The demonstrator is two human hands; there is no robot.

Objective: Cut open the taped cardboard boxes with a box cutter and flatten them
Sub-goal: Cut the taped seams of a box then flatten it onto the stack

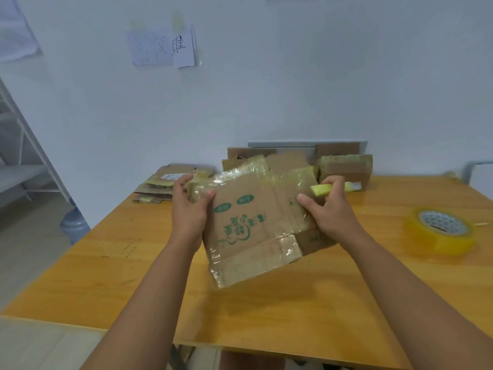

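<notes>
In the centre of the frame, above the table (266, 311), both hands hold a taped cardboard box (256, 231). The left hand (188, 214) grasps its left edge; the right hand (333, 212) grasps its right edge together with a yellow box cutter (321, 189).

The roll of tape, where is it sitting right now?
In the head view, the roll of tape lies flat on the wooden table at the far right, just beyond the right hand.

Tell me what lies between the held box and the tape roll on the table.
Only bare table top, crossed by the right forearm; head view shows the box and the tape roll apart.
</notes>
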